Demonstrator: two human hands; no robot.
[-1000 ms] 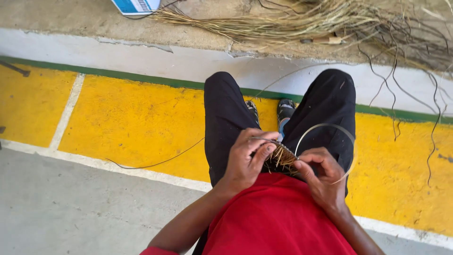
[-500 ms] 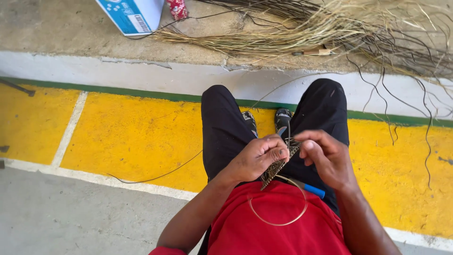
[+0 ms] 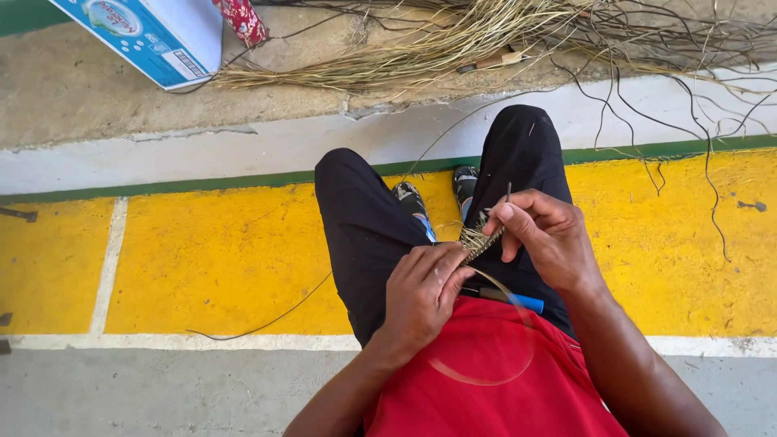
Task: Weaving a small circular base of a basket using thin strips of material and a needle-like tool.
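- Head view: left hand (image 3: 421, 295) is closed round the near end of the weave (image 3: 477, 240), over the lap.
- Right hand (image 3: 546, 235) pinches a strand (image 3: 507, 194) at its far end.
- Weave's long axis runs from left hand up-right to right hand.

knees (image 3: 364, 202) flank hands, yellow floor (image 3: 202, 259) open left

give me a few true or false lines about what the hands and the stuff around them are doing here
1. Both hands grip one small woven fibre strip. True.
2. The left hand rests flat on the yellow floor. False: it pinches the strip's lower end over the lap.
3. A pile of dry fibres lies on the concrete ahead. True.
4. The right hand holds scissors. False: it pinches the strip's upper end.
5. The blue-and-white box sits on the lap. False: it lies on the concrete.
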